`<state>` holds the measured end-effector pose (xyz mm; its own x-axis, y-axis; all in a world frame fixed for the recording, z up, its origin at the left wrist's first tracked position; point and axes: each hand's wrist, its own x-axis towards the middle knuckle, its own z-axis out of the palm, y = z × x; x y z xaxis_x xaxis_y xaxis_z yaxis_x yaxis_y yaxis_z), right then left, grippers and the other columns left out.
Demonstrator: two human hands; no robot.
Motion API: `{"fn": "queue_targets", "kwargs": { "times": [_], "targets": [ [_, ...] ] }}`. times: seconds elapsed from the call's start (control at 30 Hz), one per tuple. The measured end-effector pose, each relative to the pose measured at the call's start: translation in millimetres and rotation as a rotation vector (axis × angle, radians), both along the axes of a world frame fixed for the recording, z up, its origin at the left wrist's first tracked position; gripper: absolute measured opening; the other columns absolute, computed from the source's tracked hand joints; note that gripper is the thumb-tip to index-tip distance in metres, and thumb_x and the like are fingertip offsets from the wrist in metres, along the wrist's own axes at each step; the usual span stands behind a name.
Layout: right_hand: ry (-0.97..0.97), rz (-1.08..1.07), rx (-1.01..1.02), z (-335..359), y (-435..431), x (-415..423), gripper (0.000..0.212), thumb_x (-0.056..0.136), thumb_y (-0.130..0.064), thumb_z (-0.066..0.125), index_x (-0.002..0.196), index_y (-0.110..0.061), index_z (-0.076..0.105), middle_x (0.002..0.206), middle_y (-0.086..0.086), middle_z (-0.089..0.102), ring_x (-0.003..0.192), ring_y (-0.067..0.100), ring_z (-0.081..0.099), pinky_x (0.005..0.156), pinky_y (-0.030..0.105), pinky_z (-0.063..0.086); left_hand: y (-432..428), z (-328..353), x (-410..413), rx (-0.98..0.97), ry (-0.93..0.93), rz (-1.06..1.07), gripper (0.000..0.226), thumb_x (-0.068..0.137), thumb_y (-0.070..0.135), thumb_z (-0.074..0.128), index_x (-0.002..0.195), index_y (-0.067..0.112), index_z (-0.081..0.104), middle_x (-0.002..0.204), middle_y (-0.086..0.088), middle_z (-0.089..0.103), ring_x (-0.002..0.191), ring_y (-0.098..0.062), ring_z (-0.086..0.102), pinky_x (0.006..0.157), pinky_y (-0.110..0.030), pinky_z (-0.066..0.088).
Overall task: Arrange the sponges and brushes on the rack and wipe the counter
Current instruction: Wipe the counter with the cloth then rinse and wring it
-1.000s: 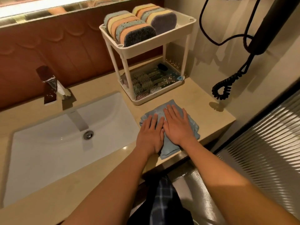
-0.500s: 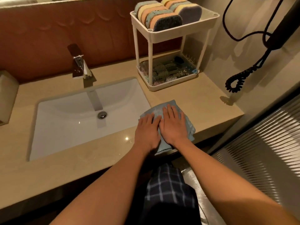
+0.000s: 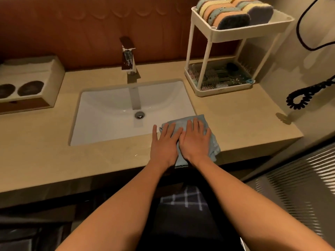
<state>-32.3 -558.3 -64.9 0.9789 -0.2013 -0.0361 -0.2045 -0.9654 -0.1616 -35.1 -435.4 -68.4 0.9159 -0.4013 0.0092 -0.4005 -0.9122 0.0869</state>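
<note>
Hands, two: left hand [image 3: 164, 144] and right hand [image 3: 196, 140] side by side, fingers straight and slightly spread, palms pressed flat on cloth [image 3: 214, 145]. Cloth, one: blue, on counter [image 3: 235, 120] at the 4 o'clock corner of sink [image 3: 112, 105], near edge overhanging the front. Rack [image 3: 235, 33], one, two tiers, at 1 o'clock: upper tier holds sponges [image 3: 233, 13] standing on edge, number unclear; lower tier holds brushes [image 3: 221, 77], indistinct.

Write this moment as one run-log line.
step: counter wipe | left hand, right hand: flat on cloth | cloth: counter, by sink corner | sponges: rack top | brushes: rack bottom
</note>
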Motion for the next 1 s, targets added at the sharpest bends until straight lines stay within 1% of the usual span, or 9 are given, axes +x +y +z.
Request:
{"fn": "queue_targets", "kwargs": {
  "times": [0.17, 0.3, 0.57, 0.63, 0.73, 0.8, 0.83, 0.9, 1.0],
  "targets": [
    [0.016, 0.021, 0.011, -0.1, 40.6, -4.8, 0.060, 0.105, -0.038, 0.013, 0.160, -0.012, 0.011, 0.167, 0.011, 0.008, 0.154, 0.026, 0.005, 0.123, 0.048, 0.000, 36.7, 0.5, -6.5, 0.044, -0.005, 0.060, 0.076, 0.096, 0.022, 0.044, 0.160, 0.031, 0.005, 0.169, -0.001, 0.000, 0.155, -0.027, -0.009, 0.120, -0.059, -0.014],
    [0.012, 0.022, 0.058, 2.4, 70.0, -5.7, 0.060, 0.106, -0.037, 0.017, 0.159, -0.010, 0.014, 0.166, 0.013, 0.011, 0.153, 0.029, 0.007, 0.121, 0.048, -0.001, 65.7, -1.3, -8.7, 0.061, -0.003, 0.078, 0.078, 0.097, 0.021, 0.044, 0.160, 0.031, 0.000, 0.169, 0.001, -0.003, 0.155, -0.026, -0.010, 0.119, -0.059, -0.015],
    [-0.014, 0.119, 0.018, 5.9, 130.4, -8.3, 0.058, 0.105, -0.035, 0.026, 0.152, -0.003, 0.030, 0.156, 0.020, 0.035, 0.144, 0.036, 0.029, 0.117, 0.050, 0.018, 132.3, -0.3, -11.1, 0.061, -0.006, 0.110, 0.079, 0.096, 0.014, 0.043, 0.160, 0.031, 0.001, 0.169, 0.005, -0.001, 0.156, -0.024, -0.008, 0.121, -0.058, -0.012],
    [-0.036, 0.151, 0.008, 7.8, 140.1, -9.8, 0.054, 0.103, -0.034, 0.030, 0.145, -0.002, 0.041, 0.146, 0.020, 0.046, 0.135, 0.037, 0.039, 0.112, 0.050, 0.025, 154.0, -0.2, -8.3, 0.075, -0.012, 0.075, 0.075, 0.098, 0.014, 0.040, 0.160, 0.032, 0.003, 0.169, 0.005, 0.002, 0.156, -0.024, -0.006, 0.121, -0.057, -0.012],
    [-0.125, 0.281, -0.022, 11.7, 139.9, -2.7, 0.042, 0.098, -0.029, 0.038, 0.120, -0.002, 0.062, 0.120, 0.018, 0.061, 0.114, 0.037, 0.052, 0.103, 0.048, 0.038, 187.5, 0.8, -0.4, 0.116, -0.025, 0.021, 0.067, 0.102, 0.020, 0.035, 0.161, 0.033, 0.004, 0.169, 0.003, 0.007, 0.156, -0.025, -0.002, 0.121, -0.057, -0.011],
    [-0.205, 0.383, -0.055, 13.0, 129.1, 7.6, 0.039, 0.094, -0.031, 0.042, 0.103, -0.003, 0.069, 0.102, 0.015, 0.064, 0.098, 0.034, 0.054, 0.092, 0.045, 0.042, 200.0, 4.0, 4.2, 0.148, -0.027, -0.025, 0.063, 0.105, 0.024, 0.033, 0.161, 0.032, 0.006, 0.169, 0.001, 0.009, 0.156, -0.026, 0.001, 0.122, -0.056, -0.011],
    [-0.231, 0.434, -0.068, 12.8, 122.2, 12.3, 0.039, 0.092, -0.034, 0.043, 0.100, -0.005, 0.069, 0.096, 0.013, 0.063, 0.092, 0.032, 0.053, 0.086, 0.043, 0.040, 203.1, 5.0, 5.4, 0.165, -0.024, -0.044, 0.061, 0.106, 0.025, 0.032, 0.161, 0.032, 0.006, 0.169, 0.001, 0.009, 0.156, -0.025, 0.001, 0.122, -0.055, -0.011],
    [-0.261, 0.502, -0.067, 8.6, 111.4, 16.5, 0.041, 0.090, -0.040, 0.044, 0.102, -0.008, 0.068, 0.095, 0.009, 0.060, 0.090, 0.028, 0.050, 0.083, 0.041, 0.037, 202.9, 5.1, 6.6, 0.156, -0.023, -0.063, 0.060, 0.104, 0.028, 0.030, 0.161, 0.030, 0.011, 0.168, -0.001, 0.011, 0.156, -0.025, 0.001, 0.123, -0.052, -0.011],
    [-0.302, 0.499, 0.028, -1.1, 109.0, 12.5, 0.040, 0.088, -0.040, 0.048, 0.108, -0.009, 0.062, 0.105, 0.008, 0.055, 0.099, 0.028, 0.047, 0.092, 0.041, 0.034, 189.3, 5.5, 0.6, -0.031, -0.022, -0.007, 0.061, 0.097, 0.031, 0.026, 0.156, 0.020, 0.033, 0.164, -0.007, 0.027, 0.155, -0.026, 0.013, 0.125, -0.048, -0.007]
  ]
}}
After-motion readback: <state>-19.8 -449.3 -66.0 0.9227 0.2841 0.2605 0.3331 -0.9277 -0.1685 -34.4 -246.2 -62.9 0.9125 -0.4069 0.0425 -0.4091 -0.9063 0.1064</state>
